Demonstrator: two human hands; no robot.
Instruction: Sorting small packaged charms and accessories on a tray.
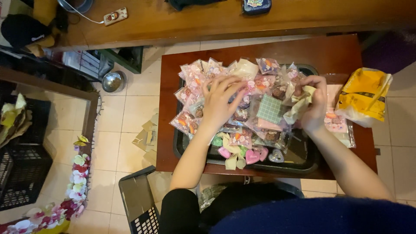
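My left hand [219,102] lies spread, fingers open, on the pile of small clear packets [195,86]; my right hand [314,102] pinches one cream packet [299,104]. One black tray [180,145] on the desk [167,108] carries them; too overlapped to count.

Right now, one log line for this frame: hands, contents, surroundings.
left hand: flat on wrapped treat packets | right hand: pinching cream packet | black tray: piled, on red-brown table | yellow bag: beside tray
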